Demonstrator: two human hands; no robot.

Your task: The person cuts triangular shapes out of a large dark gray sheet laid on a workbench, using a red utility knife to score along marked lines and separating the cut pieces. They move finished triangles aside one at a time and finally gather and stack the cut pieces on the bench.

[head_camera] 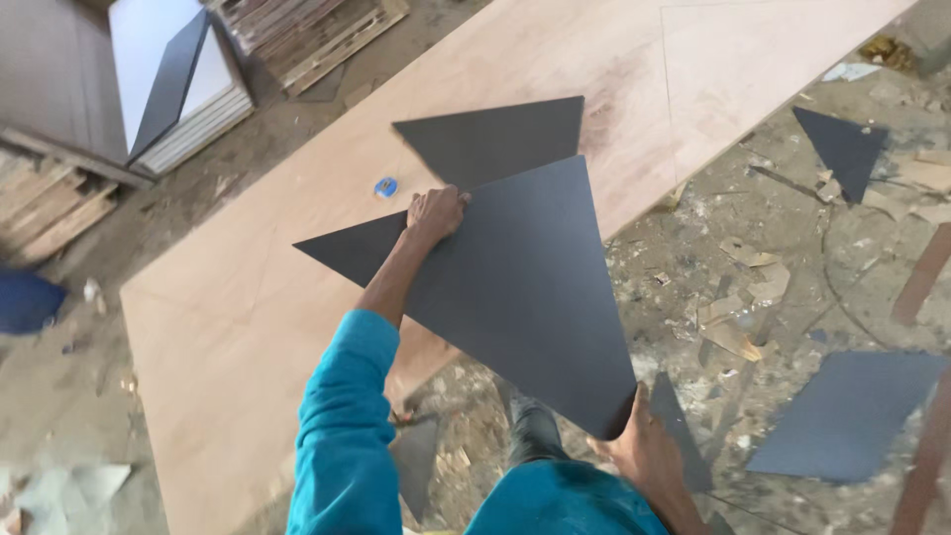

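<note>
teal sleeves fill the bottom edge, and from them the right hand (649, 451) rises at about five o'clock, its fingers closed on the lower tip of a large dark grey triangular sheet (520, 282). the left hand (434, 213) lies near the centre, curled over the sheet's upper edge and gripping it, forearm stretched out from the teal cuff. the sheet is held over the near long edge of a broad plywood board (297, 287) that runs from seven o'clock up toward one o'clock. its long axis runs from the sharp left corner at nine o'clock of the sheet down to the tip at five o'clock; a third corner points up toward twelve o'clock. just beyond it, at twelve o'clock, a smaller dark triangular piece (500, 139) lies flat on the plywood, partly overlapped by the big sheet. a small blue round object (385, 186) sits on the board just beside the left hand, toward eleven o'clock. on the littered floor, another dark triangle (844, 147) lies at two o'clock and a dark four-sided offcut (847, 416) at four o'clock. stacked white panels (173, 89) rest at ten o'clock.
</note>
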